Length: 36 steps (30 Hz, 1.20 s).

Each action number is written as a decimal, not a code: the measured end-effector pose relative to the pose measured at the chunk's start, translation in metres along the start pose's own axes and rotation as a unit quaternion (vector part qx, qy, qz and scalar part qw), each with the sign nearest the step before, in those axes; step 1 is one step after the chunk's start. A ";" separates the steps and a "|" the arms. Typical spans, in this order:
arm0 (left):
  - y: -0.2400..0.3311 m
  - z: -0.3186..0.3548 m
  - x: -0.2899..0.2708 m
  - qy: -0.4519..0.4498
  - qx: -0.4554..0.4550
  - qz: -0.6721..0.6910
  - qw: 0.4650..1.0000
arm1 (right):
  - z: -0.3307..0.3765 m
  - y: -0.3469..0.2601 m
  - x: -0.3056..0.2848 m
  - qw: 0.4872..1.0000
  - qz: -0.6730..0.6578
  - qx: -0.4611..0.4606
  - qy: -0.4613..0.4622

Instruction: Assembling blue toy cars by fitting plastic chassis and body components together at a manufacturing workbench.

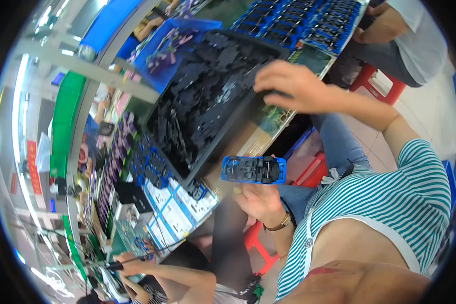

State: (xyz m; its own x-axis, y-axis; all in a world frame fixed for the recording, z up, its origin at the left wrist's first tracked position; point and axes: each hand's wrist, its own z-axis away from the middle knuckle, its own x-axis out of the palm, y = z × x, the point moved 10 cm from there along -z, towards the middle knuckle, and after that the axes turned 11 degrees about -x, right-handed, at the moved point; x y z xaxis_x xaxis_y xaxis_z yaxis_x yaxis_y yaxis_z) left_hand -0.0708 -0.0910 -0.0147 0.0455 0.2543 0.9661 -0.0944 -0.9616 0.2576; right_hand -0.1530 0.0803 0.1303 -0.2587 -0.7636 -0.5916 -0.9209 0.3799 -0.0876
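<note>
The long work surface [268, 133] runs slantwise through the view, and on it lies a big black plastic tray [258, 99] heaped with small black moulded plastic parts [202, 101]. Beyond it stand a blue plastic crate [157, 45] with purple and dark pieces and, at the top, rows of blue toy car bodies in a rack [304, 23]. Another person's forearm rests by that rack at the upper right, and a second co-worker's hands work with a cable at the lower left.

The person's right hand [294, 86] reaches out over the near rim of the black tray, fingers curled down onto the heap of black parts at the tray's near corner; whether the fingertips have closed on a part cannot be told, since the hand hides them.

The left hand [261, 200], a wristwatch on its wrist, is raised in front of the chest and holds a small blue plastic toy car chassis with a black underside [254, 169]. The grip is narrow, fingertips pinching the chassis from below along its lower edge. The chassis lies with its long axis level, left to right across the view, black underside turned toward the camera.

The chassis sits below and slightly left of the right hand, well apart from it, off the tray's near edge. The right hand is the nearer to the black parts; the left is clear of the tray.
</note>
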 end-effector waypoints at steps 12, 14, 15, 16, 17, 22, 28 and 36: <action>0.021 0.019 0.008 0.054 0.029 0.017 0.998 | -0.124 0.098 0.165 0.981 0.117 -0.116 -0.107; 0.023 0.017 0.010 0.059 0.035 0.004 0.998 | -0.121 0.111 0.181 0.974 0.089 -0.120 -0.173; 0.023 0.015 0.009 0.065 0.037 -0.005 0.997 | -0.120 0.119 0.181 0.975 0.087 -0.110 -0.173; 0.025 0.015 0.007 0.071 0.041 -0.005 0.997 | -0.119 0.116 0.181 0.975 0.081 -0.111 -0.174; 0.029 0.017 0.006 0.067 0.048 -0.011 0.997 | -0.122 0.108 0.178 0.979 0.066 -0.106 -0.164; 0.022 0.010 0.010 0.051 0.039 -0.002 0.998 | -0.115 0.094 0.179 0.972 0.083 -0.141 -0.171; 0.020 0.008 0.014 0.045 0.052 -0.001 0.998 | -0.109 0.096 0.186 0.974 0.063 -0.141 -0.169; 0.034 0.012 0.008 0.077 0.108 -0.025 0.991 | -0.110 0.019 0.087 0.998 -0.040 0.003 -0.046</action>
State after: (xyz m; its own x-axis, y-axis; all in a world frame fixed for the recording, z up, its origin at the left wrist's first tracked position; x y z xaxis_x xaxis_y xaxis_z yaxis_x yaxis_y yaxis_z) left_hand -0.0620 -0.1230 0.0014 -0.1087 0.2984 0.9482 0.1195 -0.9431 0.3104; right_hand -0.2249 -0.0369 0.1655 -0.1573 -0.7408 -0.6531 -0.9357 0.3232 -0.1413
